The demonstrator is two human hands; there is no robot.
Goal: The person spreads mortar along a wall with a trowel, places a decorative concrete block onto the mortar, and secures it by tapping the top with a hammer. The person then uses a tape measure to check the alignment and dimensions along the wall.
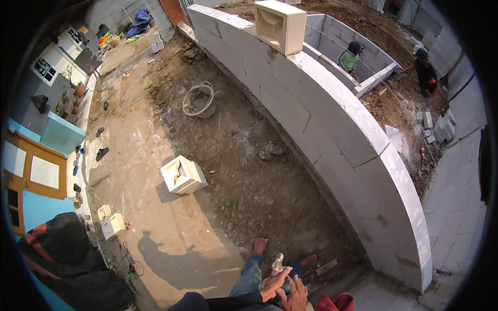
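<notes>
At the bottom, my left hand (274, 285) reaches in from a black sleeve. Its fingers lie against the lower end of a small shiny, greyish-clear object (278, 260) that looks like a plastic bottle; its exact kind is unclear. Close beside it, my right hand (295, 297) has its fingers and thumb apart, and I see nothing in it. A bit of cream surface (309, 307) shows by the right wrist. My bare feet and blue jeans (246, 277) are just beyond the hands.
A pale block wall (332, 127) curves along the right, with a cream vent block (280, 27) on top. Another vent block (183, 175) and a bucket (199, 100) stand on the dirt. Smaller cream blocks (113, 226) sit left. Two people (348, 59) work beyond the wall.
</notes>
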